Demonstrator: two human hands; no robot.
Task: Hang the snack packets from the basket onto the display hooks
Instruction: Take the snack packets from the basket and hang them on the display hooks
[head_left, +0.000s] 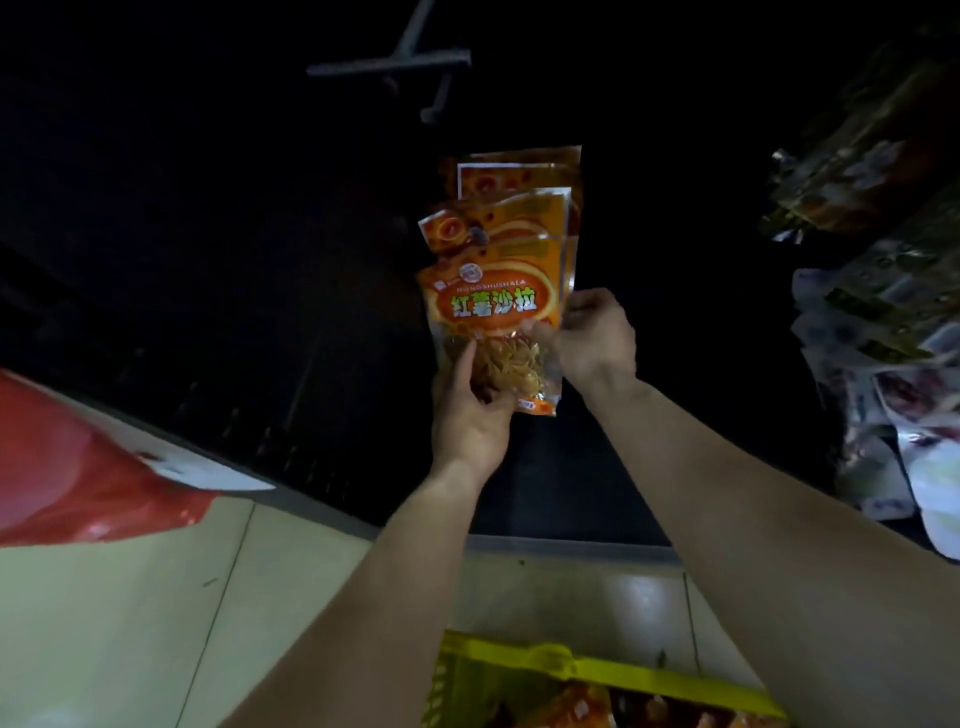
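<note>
Ok so from the head cam: left grip (470, 415) is curled round the bottom left corner of the front packet (493, 306), thumb lying on the clear window where you can see the chips. The right grip (592, 338) is pinching the right edge about halfway up, so both are clamped on the same bag. It's held upright, right in front of a few matching orange hung packets (519, 176) against the dark display. It's too dark to see their peg, so I honestly can't tell if the top hole of this one is already on it or just lined up. There's an empty hook (431, 83) higher up, well apart from the stack. Handling-wise I'd say this thing is light, crinkly and a bit slick, and the chips inside look fragile, so I wouldn't squeeze the belly. Better to hold the sealed side edges or the top strip near the hole, which looks stiffer and steers the hole better. Further out, the yellow basket (519, 654) sits on the floor (130, 623) below my arms with more orange packets (582, 706) in it, so I reckon there's plenty left to hang. Other snack bags (872, 322) hang off to the right, and there's a red bag (78, 467) on the left.
</note>
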